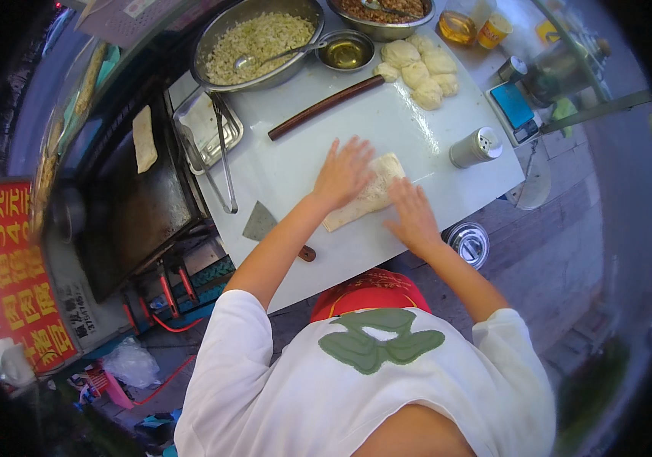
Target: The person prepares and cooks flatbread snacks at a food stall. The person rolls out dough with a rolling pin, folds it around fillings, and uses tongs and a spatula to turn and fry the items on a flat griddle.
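Note:
A flat, oblong piece of dough [354, 210] lies at a slant on the white work table [326, 280]. My left hand [346, 173] is spread over its upper left edge, palm down. At its right side is my right hand [412, 214], fingers apart, the fingertips touching or just above the dough. Neither hand grips anything. Beyond them rests a dark wooden rolling pin [326, 108], with several dough balls [415, 74] past its right end. A metal scraper [259, 221] lies partly under my left forearm, its wooden handle [307, 253] showing on the other side.
Bowls of chopped filling [263, 43], oil [346, 52] and brown filling [383, 12] stand at the back. Left are tongs [224, 154] on a metal tray [233, 123] and a griddle [149, 205] with a dough strip [144, 140]. Right are a shaker [474, 148] and a scale [512, 105].

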A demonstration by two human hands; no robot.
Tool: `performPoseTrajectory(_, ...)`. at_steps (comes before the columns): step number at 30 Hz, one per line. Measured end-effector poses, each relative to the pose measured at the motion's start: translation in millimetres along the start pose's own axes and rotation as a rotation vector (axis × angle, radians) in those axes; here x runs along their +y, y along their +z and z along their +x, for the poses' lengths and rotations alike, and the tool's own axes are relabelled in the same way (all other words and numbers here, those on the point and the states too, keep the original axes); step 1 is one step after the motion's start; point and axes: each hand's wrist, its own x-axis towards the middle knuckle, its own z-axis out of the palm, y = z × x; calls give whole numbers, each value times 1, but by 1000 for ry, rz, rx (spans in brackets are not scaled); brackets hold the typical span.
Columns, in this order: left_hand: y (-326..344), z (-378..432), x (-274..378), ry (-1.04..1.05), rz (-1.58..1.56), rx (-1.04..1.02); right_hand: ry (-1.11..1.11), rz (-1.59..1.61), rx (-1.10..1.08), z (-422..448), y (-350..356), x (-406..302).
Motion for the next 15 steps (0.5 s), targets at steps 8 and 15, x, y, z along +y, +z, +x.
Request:
performPoseTrajectory(8,18,89,5,-543,-288,-485,421,481,202,40,21,48)
performPoseTrajectory(15,19,82,-11,-334,-597,-503,363,515,149,79,3,50)
